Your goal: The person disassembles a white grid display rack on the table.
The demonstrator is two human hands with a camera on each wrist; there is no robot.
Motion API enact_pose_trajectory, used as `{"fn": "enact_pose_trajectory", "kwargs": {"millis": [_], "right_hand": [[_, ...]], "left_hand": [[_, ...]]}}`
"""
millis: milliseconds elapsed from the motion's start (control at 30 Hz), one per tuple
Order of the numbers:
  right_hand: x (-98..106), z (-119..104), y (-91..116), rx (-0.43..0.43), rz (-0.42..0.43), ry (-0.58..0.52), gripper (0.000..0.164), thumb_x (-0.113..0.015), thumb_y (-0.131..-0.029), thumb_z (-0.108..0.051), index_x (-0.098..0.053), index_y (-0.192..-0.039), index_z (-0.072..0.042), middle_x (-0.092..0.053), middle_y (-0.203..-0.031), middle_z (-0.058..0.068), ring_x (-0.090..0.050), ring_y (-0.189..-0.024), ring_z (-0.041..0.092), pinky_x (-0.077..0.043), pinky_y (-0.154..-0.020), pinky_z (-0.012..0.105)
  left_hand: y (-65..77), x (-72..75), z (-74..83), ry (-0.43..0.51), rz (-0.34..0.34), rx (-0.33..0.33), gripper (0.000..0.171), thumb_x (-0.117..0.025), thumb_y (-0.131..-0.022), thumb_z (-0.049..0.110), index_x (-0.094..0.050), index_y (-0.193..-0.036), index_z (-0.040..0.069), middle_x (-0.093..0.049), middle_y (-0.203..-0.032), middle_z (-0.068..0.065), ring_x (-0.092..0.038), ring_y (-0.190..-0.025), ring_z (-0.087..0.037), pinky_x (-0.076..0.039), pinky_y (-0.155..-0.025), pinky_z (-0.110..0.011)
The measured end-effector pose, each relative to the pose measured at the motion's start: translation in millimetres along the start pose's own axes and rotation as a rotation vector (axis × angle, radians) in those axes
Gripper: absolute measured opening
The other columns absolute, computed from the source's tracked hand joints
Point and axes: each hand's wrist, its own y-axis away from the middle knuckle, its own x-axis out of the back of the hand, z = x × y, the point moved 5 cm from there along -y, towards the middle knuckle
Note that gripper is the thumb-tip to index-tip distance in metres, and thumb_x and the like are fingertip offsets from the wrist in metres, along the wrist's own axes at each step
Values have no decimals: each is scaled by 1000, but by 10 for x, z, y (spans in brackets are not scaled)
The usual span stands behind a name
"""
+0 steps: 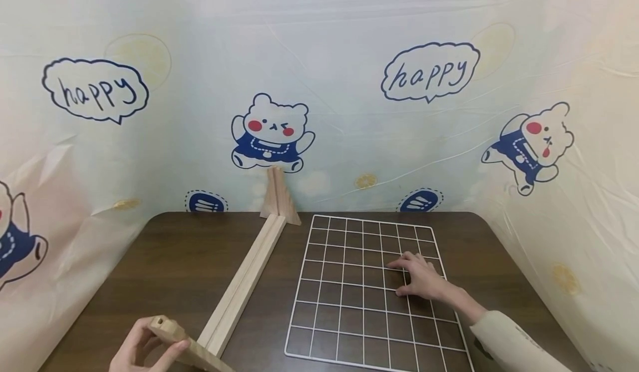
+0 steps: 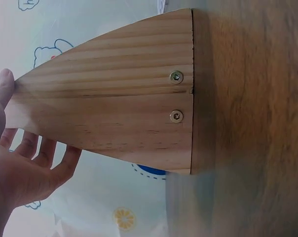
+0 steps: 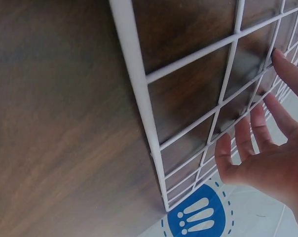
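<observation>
A wooden stand lies across the middle of the table, with a long grooved beam (image 1: 244, 283) joining a tapered board (image 1: 287, 203) at the far end to another at the near end. My left hand (image 1: 142, 347) grips the narrow top of the near tapered board (image 2: 114, 94), thumb on one side and fingers on the other. Two screws (image 2: 176, 77) show near that board's wide base. To the right, a white wire grid panel (image 1: 296, 301) lies on the table. My right hand (image 1: 424, 279) is at its right half, fingers spread and thumb apart, fingertips at the wires.
The dark wooden table (image 1: 165, 261) has rounded far corners. A pale curtain (image 1: 339, 156) printed with bears and speech bubbles hangs behind and along both sides. The stand's far board stands close to the curtain, at the table's back edge.
</observation>
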Motion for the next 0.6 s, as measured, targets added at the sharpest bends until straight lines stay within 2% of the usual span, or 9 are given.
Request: {"fn": "enact_pose_trajectory", "kwargs": {"millis": [167, 300, 367, 433, 533, 600], "right_hand": [[-5, -11, -27, 35, -16, 6, 54, -87, -68, -23, -67, -117, -14, -54, -109, 4, -47, -94, 24, -42, -71, 46], [-7, -13, -44, 87, -20, 10, 53, -86, -68, -22, -67, -116, -12, -55, -107, 5, -47, -92, 23, -43, -72, 44], [-6, -6, -47, 96, -27, 7, 52, -86, -68, -22, -67, -115, -11, -55, -106, 5, -47, -91, 22, -43, -73, 43], [-7, 11, -49, 92, -37, 1, 52, -86, -68, -22, -67, -115, -11, -55, -105, 4, -47, -91, 21, -43, -74, 42], [-6, 19, -52, 94, -43, 5, 52, -87, -68, -23, -67, -115, -12, -55, -104, 2, -47, -91, 21, -43, -76, 40], [-3, 14, -64, 111, -38, 14, 53, -87, -68, -23, -67, -115, -12, -55, -104, 2, -47, -91, 21, -43, -75, 39]], "left_hand": [[34, -2, 14, 6, -6, -57, 49, -74, -53, -33, -55, -92, -11, -62, -77, 3, -58, -73, -4, -47, -74, -11], [52, -16, 12, 35, -87, -129, 50, -76, -53, -31, -55, -92, -7, -64, -78, 0, -60, -72, -5, -48, -71, -12], [39, -50, -10, 182, -202, -203, 50, -71, -57, -33, -54, -98, -9, -66, -84, -7, -64, -78, -10, -49, -73, -15], [13, -91, -28, 352, -358, -253, 53, -65, -62, -35, -52, -108, -13, -67, -95, -15, -66, -88, -14, -49, -76, -17], [-47, -155, -45, 672, -625, -313, 60, -51, -69, -38, -41, -126, -20, -59, -116, -29, -61, -111, -26, -48, -89, -23], [-104, -182, -18, 755, -740, -349, 63, -48, -72, -37, -36, -131, -20, -55, -123, -32, -58, -116, -31, -46, -94, -26]]}}
